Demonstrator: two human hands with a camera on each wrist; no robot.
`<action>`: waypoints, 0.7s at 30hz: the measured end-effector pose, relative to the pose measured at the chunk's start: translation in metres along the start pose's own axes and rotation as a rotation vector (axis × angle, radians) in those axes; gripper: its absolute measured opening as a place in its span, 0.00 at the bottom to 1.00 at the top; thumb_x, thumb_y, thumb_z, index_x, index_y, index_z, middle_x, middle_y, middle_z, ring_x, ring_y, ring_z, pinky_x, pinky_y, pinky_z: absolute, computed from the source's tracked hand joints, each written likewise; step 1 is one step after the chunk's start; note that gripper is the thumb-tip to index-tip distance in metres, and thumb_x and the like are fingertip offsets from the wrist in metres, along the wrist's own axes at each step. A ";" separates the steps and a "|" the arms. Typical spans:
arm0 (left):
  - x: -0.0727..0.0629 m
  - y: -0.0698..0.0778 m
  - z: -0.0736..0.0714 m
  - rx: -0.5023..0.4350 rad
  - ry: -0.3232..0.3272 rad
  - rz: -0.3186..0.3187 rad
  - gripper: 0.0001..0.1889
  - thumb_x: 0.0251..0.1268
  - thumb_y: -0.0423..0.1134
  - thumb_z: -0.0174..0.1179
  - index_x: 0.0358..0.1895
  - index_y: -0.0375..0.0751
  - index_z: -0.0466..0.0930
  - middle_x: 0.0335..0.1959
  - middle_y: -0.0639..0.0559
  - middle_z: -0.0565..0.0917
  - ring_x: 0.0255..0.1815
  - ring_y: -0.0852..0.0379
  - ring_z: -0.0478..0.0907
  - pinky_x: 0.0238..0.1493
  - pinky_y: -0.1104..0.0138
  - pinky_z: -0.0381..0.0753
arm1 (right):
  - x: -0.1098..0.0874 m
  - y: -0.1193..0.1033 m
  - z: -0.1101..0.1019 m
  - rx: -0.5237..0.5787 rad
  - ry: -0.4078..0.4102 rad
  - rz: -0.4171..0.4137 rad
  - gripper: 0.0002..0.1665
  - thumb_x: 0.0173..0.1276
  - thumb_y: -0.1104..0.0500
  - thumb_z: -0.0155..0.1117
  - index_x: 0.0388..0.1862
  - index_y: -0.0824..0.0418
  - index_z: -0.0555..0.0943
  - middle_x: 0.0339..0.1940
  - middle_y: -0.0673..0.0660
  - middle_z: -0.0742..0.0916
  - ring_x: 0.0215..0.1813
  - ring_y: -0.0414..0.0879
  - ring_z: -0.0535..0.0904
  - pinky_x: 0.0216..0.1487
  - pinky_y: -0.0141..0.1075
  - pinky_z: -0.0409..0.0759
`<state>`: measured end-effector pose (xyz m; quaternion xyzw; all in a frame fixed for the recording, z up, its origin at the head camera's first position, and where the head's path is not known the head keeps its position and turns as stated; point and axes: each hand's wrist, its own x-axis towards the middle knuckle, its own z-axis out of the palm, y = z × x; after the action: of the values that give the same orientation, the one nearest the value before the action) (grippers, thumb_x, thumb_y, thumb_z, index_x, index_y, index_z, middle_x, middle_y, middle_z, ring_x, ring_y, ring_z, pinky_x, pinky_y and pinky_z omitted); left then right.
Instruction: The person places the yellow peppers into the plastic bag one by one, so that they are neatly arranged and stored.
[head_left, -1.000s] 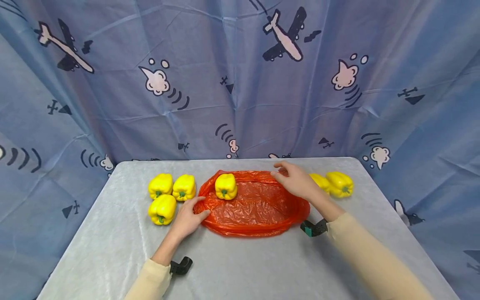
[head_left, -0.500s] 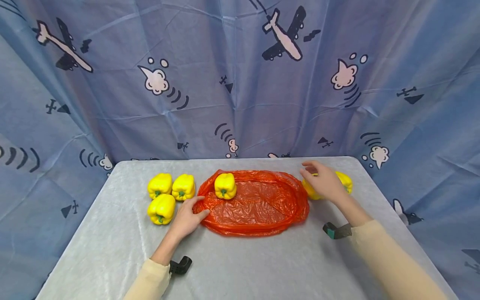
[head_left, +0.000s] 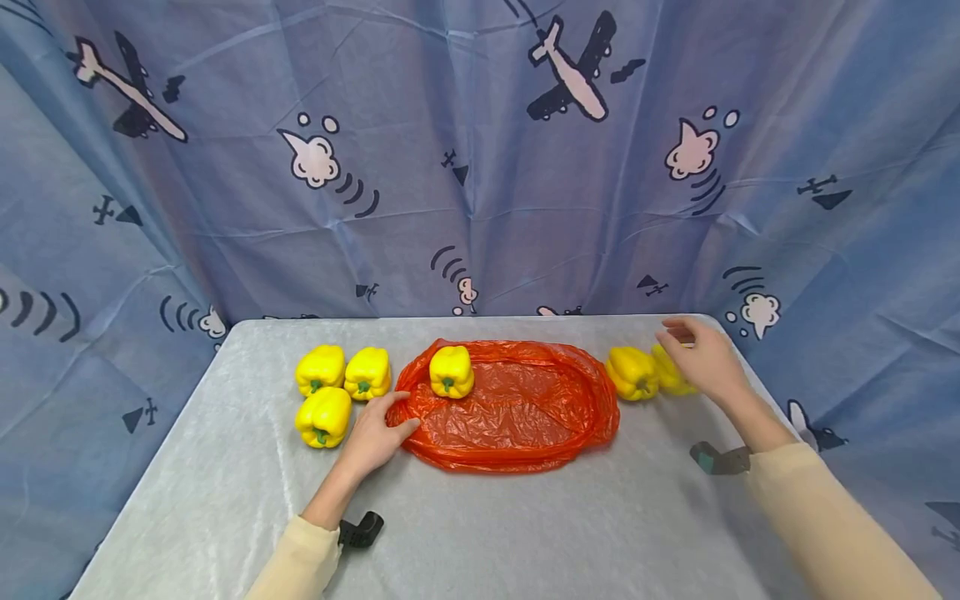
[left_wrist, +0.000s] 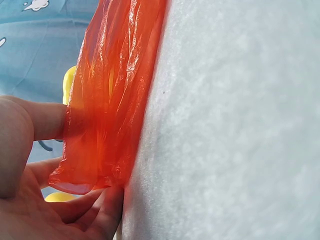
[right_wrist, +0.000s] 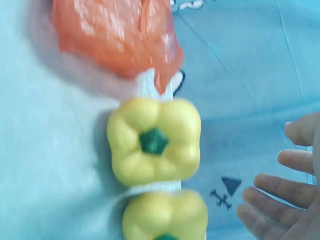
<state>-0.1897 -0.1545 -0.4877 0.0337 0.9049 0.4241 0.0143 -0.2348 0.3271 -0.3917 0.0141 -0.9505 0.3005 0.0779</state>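
A red plastic bag (head_left: 517, 408) lies spread with its mouth upward on the table, a yellow bell pepper (head_left: 452, 372) inside its left part. My left hand (head_left: 375, 429) holds the bag's left rim; in the left wrist view the thumb (left_wrist: 47, 120) shows partly through the red film, other fingers below. My right hand (head_left: 708, 362) is open and holds nothing, over the outer of two bell peppers at the right. That outer pepper (head_left: 670, 373) is partly hidden by the hand; the inner pepper (head_left: 632, 373) sits beside the bag.
Left of the bag, three more yellow bell peppers (head_left: 326, 396) stand close together near my left hand. A grey-white cloth covers the table (head_left: 525, 533). Behind it hangs a blue curtain (head_left: 495, 242) with printed airplanes.
My right hand has moved right, from above the bag's right side past the inner pepper to the outer one. My left hand and the bag have stayed put.
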 end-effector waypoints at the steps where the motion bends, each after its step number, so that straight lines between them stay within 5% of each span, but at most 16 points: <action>1: 0.000 0.000 -0.001 0.000 0.001 -0.001 0.26 0.68 0.41 0.66 0.67 0.39 0.76 0.68 0.36 0.74 0.70 0.37 0.68 0.68 0.41 0.66 | 0.001 0.003 -0.002 0.004 0.006 0.008 0.33 0.81 0.44 0.49 0.68 0.70 0.72 0.61 0.74 0.79 0.61 0.69 0.75 0.60 0.64 0.74; 8: -0.001 0.001 -0.003 -0.008 0.006 -0.012 0.26 0.68 0.41 0.66 0.67 0.38 0.75 0.69 0.36 0.73 0.71 0.36 0.67 0.68 0.41 0.66 | 0.003 0.027 -0.008 -0.002 0.024 0.061 0.37 0.81 0.40 0.47 0.69 0.71 0.70 0.64 0.75 0.77 0.64 0.71 0.72 0.60 0.66 0.72; 21: 0.000 0.000 0.001 -0.011 0.005 -0.012 0.27 0.67 0.42 0.66 0.68 0.39 0.75 0.69 0.36 0.73 0.70 0.37 0.68 0.68 0.41 0.67 | 0.005 0.065 0.002 -0.037 -0.113 0.178 0.44 0.79 0.37 0.48 0.72 0.74 0.65 0.67 0.81 0.70 0.66 0.74 0.68 0.61 0.65 0.72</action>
<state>-0.1894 -0.1537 -0.4884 0.0270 0.9027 0.4291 0.0150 -0.2443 0.3790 -0.4292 -0.0551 -0.9562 0.2873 -0.0027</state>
